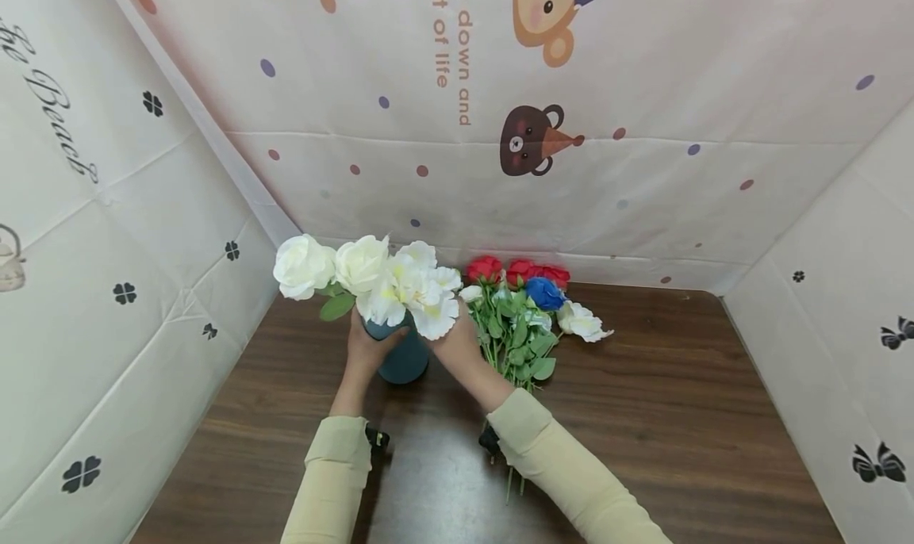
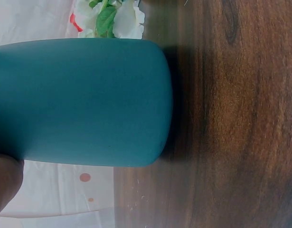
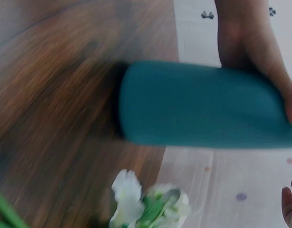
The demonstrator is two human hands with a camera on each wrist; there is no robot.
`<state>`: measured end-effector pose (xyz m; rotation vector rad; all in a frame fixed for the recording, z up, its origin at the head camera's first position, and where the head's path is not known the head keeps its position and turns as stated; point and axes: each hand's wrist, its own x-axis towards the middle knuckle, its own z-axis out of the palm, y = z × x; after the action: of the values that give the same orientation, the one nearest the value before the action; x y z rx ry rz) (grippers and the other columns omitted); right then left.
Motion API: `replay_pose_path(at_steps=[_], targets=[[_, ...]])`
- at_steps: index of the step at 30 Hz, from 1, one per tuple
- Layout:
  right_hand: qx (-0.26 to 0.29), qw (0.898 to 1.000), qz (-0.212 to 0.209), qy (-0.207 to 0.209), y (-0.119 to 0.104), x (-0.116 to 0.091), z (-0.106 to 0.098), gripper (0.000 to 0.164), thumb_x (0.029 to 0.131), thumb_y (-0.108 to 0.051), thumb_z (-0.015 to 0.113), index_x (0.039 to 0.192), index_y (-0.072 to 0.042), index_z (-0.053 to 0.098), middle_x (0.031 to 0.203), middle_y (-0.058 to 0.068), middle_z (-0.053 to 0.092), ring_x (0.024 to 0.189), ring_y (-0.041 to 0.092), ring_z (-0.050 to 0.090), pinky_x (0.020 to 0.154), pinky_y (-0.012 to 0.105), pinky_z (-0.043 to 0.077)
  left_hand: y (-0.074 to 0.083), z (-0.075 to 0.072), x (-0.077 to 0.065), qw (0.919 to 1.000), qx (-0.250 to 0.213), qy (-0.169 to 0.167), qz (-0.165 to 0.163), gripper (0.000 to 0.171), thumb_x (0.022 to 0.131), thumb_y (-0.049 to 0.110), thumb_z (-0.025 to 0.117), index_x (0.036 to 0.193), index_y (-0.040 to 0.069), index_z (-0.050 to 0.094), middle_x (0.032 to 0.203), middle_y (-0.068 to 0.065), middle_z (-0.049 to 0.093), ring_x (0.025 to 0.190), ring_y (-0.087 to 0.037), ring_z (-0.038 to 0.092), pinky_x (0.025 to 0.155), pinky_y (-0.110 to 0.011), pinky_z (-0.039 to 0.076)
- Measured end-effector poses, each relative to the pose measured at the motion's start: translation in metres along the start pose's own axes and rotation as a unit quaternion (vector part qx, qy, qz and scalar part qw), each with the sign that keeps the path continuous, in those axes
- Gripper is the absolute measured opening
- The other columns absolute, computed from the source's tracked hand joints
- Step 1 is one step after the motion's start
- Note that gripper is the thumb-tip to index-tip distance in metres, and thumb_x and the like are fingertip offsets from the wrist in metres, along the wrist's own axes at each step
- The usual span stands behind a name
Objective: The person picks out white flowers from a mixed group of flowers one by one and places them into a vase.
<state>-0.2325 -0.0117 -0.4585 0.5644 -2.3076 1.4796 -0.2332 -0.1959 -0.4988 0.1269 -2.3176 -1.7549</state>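
A dark teal vase (image 1: 404, 360) stands upright on the table, and my left hand (image 1: 367, 346) grips its upper part. The vase (image 2: 89, 102) fills much of the left wrist view; part of the left hand (image 2: 5, 183) shows at the edge. Two white roses (image 1: 362, 264) and a ruffled white flower with yellow centres (image 1: 416, 289) are over the vase mouth. My right hand (image 1: 458, 344) is at the right of the ruffled flower, its fingers mostly hidden by petals. Only some fingertips (image 3: 289, 204) of it show in the right wrist view.
Right of the vase lies a bunch of artificial flowers: red roses (image 1: 520, 271), a blue rose (image 1: 545, 293), a white flower (image 1: 581, 322) and green stems (image 1: 517, 358). The brown wooden table (image 1: 664, 393) is bounded by printed cloth walls (image 1: 643, 211) at the back and sides.
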Motion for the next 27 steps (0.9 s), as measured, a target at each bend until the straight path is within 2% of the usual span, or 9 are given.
replay_pose_path(at_steps=[5, 10, 14, 17, 20, 25, 27], targets=[[-0.087, 0.995, -0.043, 0.039, 0.035, -0.008, -0.026, 0.023, 0.092, -0.003, 0.068, 0.113, 0.005, 0.07, 0.118, 0.024, 0.069, 0.11, 0.04, 0.065, 0.093, 0.053, 0.056, 0.0, 0.002, 0.001, 0.9997, 0.012, -0.009, -0.017, 0.106, 0.08, 0.021, 0.081, 0.163, 0.008, 0.016, 0.165, -0.023, 0.031, 0.153, -0.041, 0.032, 0.126, -0.058, 0.028], [-0.095, 0.993, 0.023, 0.063, 0.071, -0.024, -0.061, 0.021, 0.096, -0.005, 0.068, 0.115, 0.003, 0.071, 0.112, 0.022, 0.071, 0.102, 0.038, 0.067, 0.084, 0.052, 0.057, 0.001, 0.002, 0.001, 0.9995, 0.015, -0.012, -0.027, 0.108, 0.08, 0.023, 0.08, 0.163, 0.008, 0.014, 0.166, -0.023, 0.029, 0.153, -0.041, 0.031, 0.126, -0.059, 0.027], [-0.093, 0.988, 0.085, 0.092, 0.095, -0.036, -0.088, 0.023, 0.096, -0.003, 0.067, 0.116, 0.006, 0.071, 0.107, 0.024, 0.072, 0.094, 0.037, 0.068, 0.073, 0.042, 0.056, 0.001, 0.001, 0.0, 0.9997, 0.009, -0.011, -0.022, 0.108, 0.08, 0.022, 0.08, 0.164, 0.009, 0.012, 0.166, -0.023, 0.028, 0.153, -0.042, 0.03, 0.126, -0.061, 0.027], [-0.096, 0.98, 0.122, 0.121, 0.11, -0.046, -0.103, 0.022, 0.095, -0.002, 0.066, 0.114, 0.007, 0.072, 0.104, 0.025, 0.072, 0.09, 0.037, 0.069, 0.069, 0.029, 0.053, 0.001, 0.0, -0.002, 0.9998, 0.001, -0.01, -0.018, 0.109, 0.081, 0.021, 0.08, 0.164, 0.01, 0.011, 0.166, -0.022, 0.027, 0.154, -0.041, 0.03, 0.125, -0.062, 0.027], [-0.105, 0.972, 0.156, 0.14, 0.121, -0.054, -0.116, 0.02, 0.095, -0.002, 0.065, 0.111, 0.008, 0.073, 0.1, 0.026, 0.074, 0.086, 0.036, 0.07, 0.067, 0.02, 0.05, 0.001, 0.0, -0.002, 0.9999, -0.005, -0.009, -0.013, 0.108, 0.081, 0.021, 0.081, 0.164, 0.011, 0.012, 0.166, -0.021, 0.028, 0.154, -0.04, 0.03, 0.125, -0.061, 0.027], [-0.116, 0.957, 0.22, 0.15, 0.132, -0.061, -0.127, 0.02, 0.095, -0.004, 0.064, 0.109, 0.007, 0.074, 0.098, 0.026, 0.075, 0.078, 0.021, 0.066, 0.065, 0.015, 0.046, 0.0, 0.0, -0.002, 0.9999, -0.002, -0.007, -0.008, 0.107, 0.081, 0.02, 0.08, 0.163, 0.009, 0.013, 0.165, -0.022, 0.03, 0.153, -0.041, 0.031, 0.126, -0.061, 0.027], [-0.12, 0.952, 0.237, 0.151, 0.136, -0.062, -0.13, 0.021, 0.094, -0.004, 0.065, 0.108, 0.007, 0.075, 0.097, 0.026, 0.076, 0.077, 0.021, 0.067, 0.065, 0.015, 0.045, 0.0, 0.0, -0.002, 0.9999, 0.0, -0.006, -0.008, 0.107, 0.08, 0.02, 0.08, 0.163, 0.009, 0.013, 0.165, -0.023, 0.03, 0.152, -0.042, 0.031, 0.125, -0.061, 0.027]])
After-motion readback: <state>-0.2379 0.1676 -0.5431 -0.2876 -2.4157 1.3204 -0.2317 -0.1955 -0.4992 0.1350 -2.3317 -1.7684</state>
